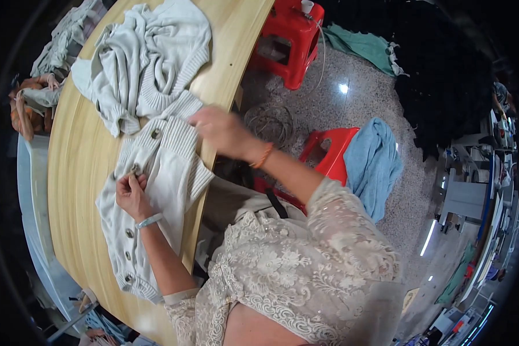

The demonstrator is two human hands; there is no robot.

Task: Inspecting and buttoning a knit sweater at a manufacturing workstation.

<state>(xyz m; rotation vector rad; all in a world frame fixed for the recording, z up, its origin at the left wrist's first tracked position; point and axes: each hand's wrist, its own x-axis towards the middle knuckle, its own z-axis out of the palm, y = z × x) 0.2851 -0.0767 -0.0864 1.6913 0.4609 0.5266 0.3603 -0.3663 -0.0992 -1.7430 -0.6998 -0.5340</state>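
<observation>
Two bare hands are at one white knitted cardigan with dark round buttons [170,167], which is spread out on a pale yellow wooden table with a curved edge [75,190], close to the side where the person is.

The left hand [131,199] has its grip pinched, thumb and finger together, on the front edge of the cardigan. I cannot tell if it has a button or just the cloth there. The right hand [222,132] is blurry, by the ribbed end of the cardigan, and I cannot tell if its grip is holding the cloth.

The cardigan looks soft, light and floppy. It should bend easily and not slip much, but the knit could stretch if pulled hard. The thick front edge with the buttons and the ribbed ends look like the best spots to hold.

Now to count: one cardigan is by the hands, with about five buttons showing. One crumpled heap of white ribbed knit [176,37] is next to it; I cannot tell if they join. Two red plastic stools [291,32] stand on the floor. One small white cup [307,6] is on the far stool, and one light blue cloth [373,167] hangs over the near one.
</observation>
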